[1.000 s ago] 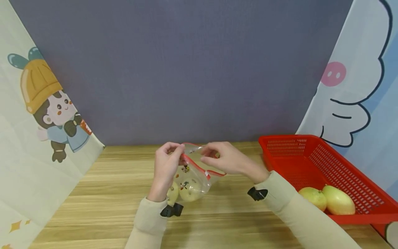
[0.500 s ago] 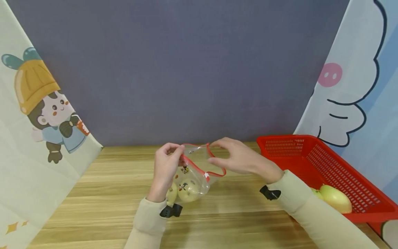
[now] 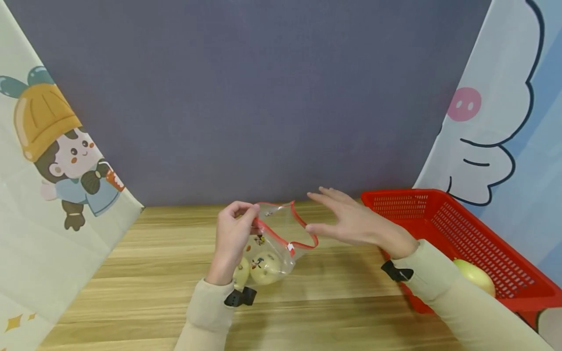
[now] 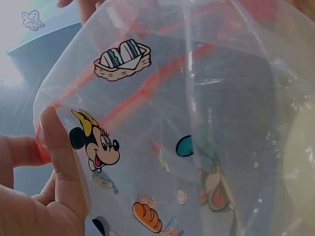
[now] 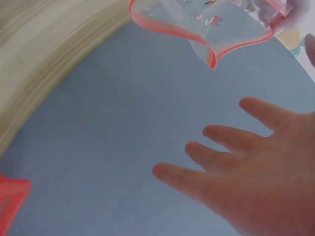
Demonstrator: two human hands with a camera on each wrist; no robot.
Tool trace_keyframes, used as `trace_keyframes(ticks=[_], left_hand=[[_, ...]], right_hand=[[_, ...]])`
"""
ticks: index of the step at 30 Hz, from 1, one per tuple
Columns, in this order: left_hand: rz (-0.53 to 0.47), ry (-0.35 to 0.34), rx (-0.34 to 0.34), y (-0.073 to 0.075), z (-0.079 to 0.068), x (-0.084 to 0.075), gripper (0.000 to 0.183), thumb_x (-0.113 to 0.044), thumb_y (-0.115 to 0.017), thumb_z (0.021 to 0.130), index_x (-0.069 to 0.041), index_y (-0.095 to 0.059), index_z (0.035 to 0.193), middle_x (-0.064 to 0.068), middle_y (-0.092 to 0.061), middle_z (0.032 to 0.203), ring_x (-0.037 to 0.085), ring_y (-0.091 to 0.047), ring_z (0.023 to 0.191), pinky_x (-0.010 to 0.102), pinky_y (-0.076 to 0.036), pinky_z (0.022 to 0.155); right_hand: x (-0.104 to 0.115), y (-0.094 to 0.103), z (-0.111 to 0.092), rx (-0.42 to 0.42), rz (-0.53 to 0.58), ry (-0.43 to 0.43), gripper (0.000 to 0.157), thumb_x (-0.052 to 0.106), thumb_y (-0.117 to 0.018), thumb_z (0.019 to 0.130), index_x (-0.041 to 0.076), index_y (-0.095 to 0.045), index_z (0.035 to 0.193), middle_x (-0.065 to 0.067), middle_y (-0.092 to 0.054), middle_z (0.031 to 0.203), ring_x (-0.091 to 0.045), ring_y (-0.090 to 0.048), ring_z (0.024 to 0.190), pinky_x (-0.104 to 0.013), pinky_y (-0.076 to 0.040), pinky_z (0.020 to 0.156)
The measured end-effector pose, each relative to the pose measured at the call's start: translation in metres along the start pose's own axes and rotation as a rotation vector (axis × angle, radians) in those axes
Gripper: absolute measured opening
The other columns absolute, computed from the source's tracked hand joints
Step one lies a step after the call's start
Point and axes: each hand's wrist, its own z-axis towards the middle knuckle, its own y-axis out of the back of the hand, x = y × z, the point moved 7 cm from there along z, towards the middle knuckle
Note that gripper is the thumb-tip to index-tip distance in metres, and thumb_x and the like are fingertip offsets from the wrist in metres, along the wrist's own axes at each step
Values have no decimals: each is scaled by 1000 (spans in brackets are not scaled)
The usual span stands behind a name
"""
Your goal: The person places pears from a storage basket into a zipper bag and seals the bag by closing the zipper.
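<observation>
My left hand pinches the rim of a clear zip bag between thumb and fingers. The bag's red zip edge gapes wide, with a white slider at its near corner. Through the plastic show two round, pale yellow-green fruits; one is partly behind my left wrist. Cartoon prints, including a mouse head, mark the bag in the left wrist view. To the right of the bag's mouth, my right hand holds nothing. Its fingers are straight and spread in the right wrist view.
A red plastic basket with slotted sides stands at the right of the wooden table. A yellow-green fruit lies in its near part, partly behind my right sleeve. A dark grey panel rises behind the table.
My right hand has drawn back rightward from the bag's mouth, and its fingers have straightened and spread. The mouth stands wider. My left hand keeps its pinch on the rim.
</observation>
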Motion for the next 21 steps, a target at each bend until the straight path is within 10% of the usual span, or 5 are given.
trace_keyframes(ticks=[21], left_hand=[[18,-3,24,-3,-1,2,13,-4,-66,97,9,-65,100,12,-61,82,14,-62,56,26,-60,53]], right_hand=[[-20,30,-24,-44,-82,-55,88,67,-54,95,23,-22,163,-15,-7,170,-43,-1,154,-75,-7,117]])
